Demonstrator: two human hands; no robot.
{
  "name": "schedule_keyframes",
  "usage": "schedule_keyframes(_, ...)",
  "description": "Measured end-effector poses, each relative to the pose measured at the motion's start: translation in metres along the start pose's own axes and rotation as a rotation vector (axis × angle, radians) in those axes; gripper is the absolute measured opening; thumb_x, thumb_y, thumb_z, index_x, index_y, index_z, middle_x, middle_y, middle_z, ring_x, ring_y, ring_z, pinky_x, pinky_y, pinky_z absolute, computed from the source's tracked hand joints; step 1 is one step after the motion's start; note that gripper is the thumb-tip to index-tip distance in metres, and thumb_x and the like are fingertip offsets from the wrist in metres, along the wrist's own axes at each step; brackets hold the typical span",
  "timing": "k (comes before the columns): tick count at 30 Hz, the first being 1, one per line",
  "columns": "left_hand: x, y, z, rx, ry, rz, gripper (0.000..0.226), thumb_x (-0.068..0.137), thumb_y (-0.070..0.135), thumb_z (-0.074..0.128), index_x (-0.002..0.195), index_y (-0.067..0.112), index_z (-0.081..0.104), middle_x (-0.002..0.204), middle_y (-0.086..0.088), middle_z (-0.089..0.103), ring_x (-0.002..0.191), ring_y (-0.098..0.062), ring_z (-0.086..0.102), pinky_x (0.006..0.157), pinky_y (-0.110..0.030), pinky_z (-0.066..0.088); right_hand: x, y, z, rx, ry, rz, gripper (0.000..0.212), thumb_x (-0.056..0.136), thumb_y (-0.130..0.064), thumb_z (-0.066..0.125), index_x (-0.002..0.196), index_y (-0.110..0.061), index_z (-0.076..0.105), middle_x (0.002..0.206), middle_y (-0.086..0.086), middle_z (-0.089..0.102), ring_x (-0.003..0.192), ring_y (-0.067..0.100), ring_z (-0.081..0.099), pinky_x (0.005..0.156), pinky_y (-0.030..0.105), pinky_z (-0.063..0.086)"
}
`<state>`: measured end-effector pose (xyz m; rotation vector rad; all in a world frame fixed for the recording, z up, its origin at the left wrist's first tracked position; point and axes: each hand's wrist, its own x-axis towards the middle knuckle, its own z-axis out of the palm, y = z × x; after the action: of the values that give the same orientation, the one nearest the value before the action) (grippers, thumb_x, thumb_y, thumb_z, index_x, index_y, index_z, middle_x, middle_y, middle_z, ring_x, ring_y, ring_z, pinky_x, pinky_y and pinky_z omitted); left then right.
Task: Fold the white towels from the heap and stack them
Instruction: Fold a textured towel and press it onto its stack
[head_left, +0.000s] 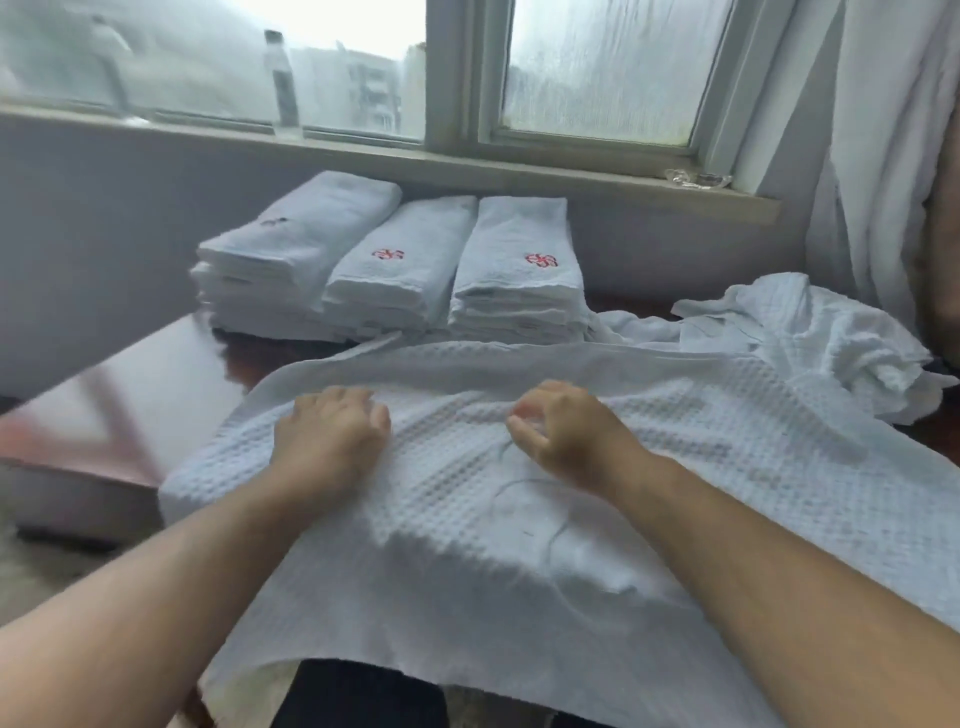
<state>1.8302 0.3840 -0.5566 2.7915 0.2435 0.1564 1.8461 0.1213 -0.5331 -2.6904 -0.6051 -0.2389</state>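
A white waffle-weave towel (519, 519) lies spread across the table in front of me, its near edge hanging over the table's front. My left hand (332, 436) sits on its far half with fingers curled into the cloth. My right hand (561, 431) is close beside it, thumb and fingers pinching a raised crease of the same towel. Three stacks of folded white towels stand at the back: a left stack (291, 260), a middle stack (400, 270) and a right stack (519, 275). The heap of loose white towels (810, 338) lies at the right.
A dark wooden table (244, 358) shows between the towel and the stacks. A clear bottle (283, 83) stands on the window sill (571, 176) behind. White fabric (883, 130) hangs at the right. A pinkish low surface (104, 405) lies to the left.
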Motion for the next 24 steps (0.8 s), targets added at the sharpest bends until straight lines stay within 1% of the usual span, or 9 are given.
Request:
schedule_keyframes(3, 0.013, -0.046, -0.012, 0.122, -0.04, -0.068, 0.054, 0.101, 0.046, 0.021, 0.149, 0.027, 0.036, 0.161, -0.003, 0.028, 0.148, -0.026, 0.02, 0.117, -0.051, 0.02, 0.024, -0.026, 0.033, -0.044, -0.11, -0.133, 0.039, 0.099, -0.049, 0.049, 0.126, -0.028, 0.065, 0.136, -0.002, 0.059, 0.128, 0.02, 0.051, 0.106, 0.036, 0.039)
schedule_keyframes(6, 0.027, -0.074, -0.019, 0.144, -0.123, -0.098, 0.064, 0.098, 0.056, 0.017, 0.157, 0.03, 0.018, 0.168, 0.003, 0.004, 0.154, -0.025, 0.006, 0.121, -0.055, 0.01, 0.033, -0.034, 0.049, -0.115, -0.165, -0.208, 0.07, 0.086, -0.071, 0.025, 0.143, -0.038, 0.051, 0.159, -0.01, 0.039, 0.146, 0.015, 0.032, 0.116, 0.039, 0.025)
schedule_keyframes(9, 0.043, -0.083, -0.017, 0.13, -0.131, -0.156, 0.067, 0.095, 0.062, 0.016, 0.157, 0.036, 0.011, 0.168, 0.007, -0.004, 0.154, -0.026, 0.001, 0.122, -0.056, 0.005, 0.039, -0.03, 0.055, -0.141, -0.265, -0.256, 0.091, 0.075, -0.081, 0.006, 0.155, -0.043, 0.03, 0.168, -0.014, 0.016, 0.154, 0.009, 0.011, 0.117, 0.037, 0.011)
schedule_keyframes(11, 0.056, -0.084, -0.015, 0.127, -0.119, -0.185, 0.07, 0.093, 0.064, 0.016, 0.158, 0.038, 0.01, 0.169, 0.004, -0.004, 0.155, -0.026, 0.0, 0.121, -0.056, 0.003, 0.045, -0.024, 0.055, -0.165, -0.341, -0.284, 0.089, 0.08, -0.083, 0.01, 0.159, -0.043, 0.018, 0.169, -0.014, 0.004, 0.155, 0.008, 0.001, 0.12, 0.036, 0.006)
schedule_keyframes(13, 0.068, -0.085, -0.014, 0.124, -0.107, -0.18, 0.076, 0.088, 0.068, 0.015, 0.158, 0.039, 0.008, 0.169, 0.004, -0.003, 0.155, -0.024, -0.001, 0.121, -0.055, 0.002, 0.051, -0.016, 0.052, -0.164, -0.381, -0.299, 0.073, 0.094, -0.076, 0.022, 0.159, -0.044, 0.014, 0.169, -0.015, -0.001, 0.155, 0.006, -0.005, 0.122, 0.033, 0.003)
schedule_keyframes(18, 0.084, -0.09, -0.015, 0.133, -0.083, -0.138, 0.074, 0.088, 0.069, 0.013, 0.157, 0.044, 0.01, 0.168, 0.006, 0.006, 0.154, -0.023, 0.006, 0.12, -0.054, 0.005, 0.062, -0.015, 0.057, -0.165, -0.404, -0.294, 0.066, 0.101, -0.065, 0.025, 0.161, -0.042, 0.008, 0.168, -0.016, -0.006, 0.154, 0.005, -0.011, 0.123, 0.035, -0.003)
schedule_keyframes(21, 0.08, -0.087, -0.017, 0.202, 0.066, -0.109, 0.057, 0.098, 0.058, 0.024, 0.148, 0.034, 0.038, 0.16, 0.0, 0.032, 0.148, -0.026, 0.02, 0.118, -0.05, 0.014, 0.065, -0.02, 0.062, -0.14, -0.379, -0.307, 0.065, 0.102, -0.063, 0.026, 0.161, -0.039, 0.011, 0.168, -0.015, -0.005, 0.154, 0.006, -0.01, 0.123, 0.035, -0.003)
schedule_keyframes(23, 0.071, -0.081, -0.018, 0.27, 0.195, -0.061, 0.045, 0.102, 0.047, 0.033, 0.137, 0.027, 0.053, 0.147, -0.001, 0.047, 0.137, -0.026, 0.034, 0.112, -0.043, 0.024, 0.063, -0.02, 0.059, -0.029, -0.325, -0.317, 0.059, 0.103, -0.055, 0.038, 0.158, -0.034, 0.031, 0.167, -0.013, 0.012, 0.154, 0.005, 0.003, 0.122, 0.027, 0.003)
schedule_keyframes(24, 0.066, -0.075, -0.017, 0.259, 0.237, -0.024, 0.04, 0.102, 0.042, 0.036, 0.134, 0.027, 0.056, 0.141, 0.0, 0.051, 0.131, -0.026, 0.038, 0.107, -0.042, 0.028, 0.06, -0.02, 0.054, 0.086, -0.277, -0.298, 0.051, 0.102, -0.049, 0.047, 0.149, -0.029, 0.049, 0.164, -0.01, 0.029, 0.152, 0.004, 0.018, 0.12, 0.02, 0.012)
